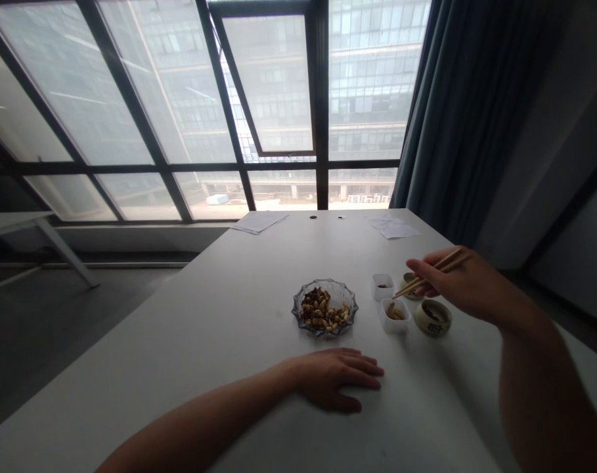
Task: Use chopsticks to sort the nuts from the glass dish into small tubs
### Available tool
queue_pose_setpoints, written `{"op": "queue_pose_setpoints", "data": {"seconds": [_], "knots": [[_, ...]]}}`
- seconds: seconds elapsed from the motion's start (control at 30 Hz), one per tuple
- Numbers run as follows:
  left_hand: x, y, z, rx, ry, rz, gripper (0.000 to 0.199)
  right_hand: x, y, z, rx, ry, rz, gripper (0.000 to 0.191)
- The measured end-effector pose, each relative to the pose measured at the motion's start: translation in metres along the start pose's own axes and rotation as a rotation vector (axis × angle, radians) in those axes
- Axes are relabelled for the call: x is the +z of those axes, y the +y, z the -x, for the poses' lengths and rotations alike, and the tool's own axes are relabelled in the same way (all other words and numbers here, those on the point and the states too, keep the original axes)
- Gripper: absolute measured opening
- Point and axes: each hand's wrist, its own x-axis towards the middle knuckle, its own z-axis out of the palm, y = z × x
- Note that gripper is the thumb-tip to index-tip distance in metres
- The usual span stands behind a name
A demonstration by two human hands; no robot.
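The right hand pinches two chopsticks above two white tubs and two ceramic bowls; the left hand, fingers spread, lies on the table, apparent peanuts in a glass dish at its twelve o'clock.

Pale wooden chopsticks — tips close together, slanting down and leftward.
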Motion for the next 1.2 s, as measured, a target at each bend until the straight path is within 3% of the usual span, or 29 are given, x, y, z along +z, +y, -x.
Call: {"op": "queue_pose_setpoints", "data": {"seconds": [0.4,0.8,0.97,1.2], "knots": [[0.001,0.002,-0.006,-0.012,-0.01,0.003,0.06,0.01,-0.007,-0.001,-0.081,-0.005,-0.041,0.04],[0.001,0.002,-0.01,0.024,0.012,-0.013,0.06,0.064,-0.015,-0.017,-0.169,-0.136,-0.066,0.036],[0.001,0.003,-0.012,0.028,0.01,-0.003,0.061,0.078,-0.008,-0.025,-0.17,-0.209,-0.038,0.037],[0.002,0.003,-0.011,0.021,0.007,-0.009,0.06,0.094,0.006,-0.037,-0.197,-0.193,-0.012,0.042]]}}
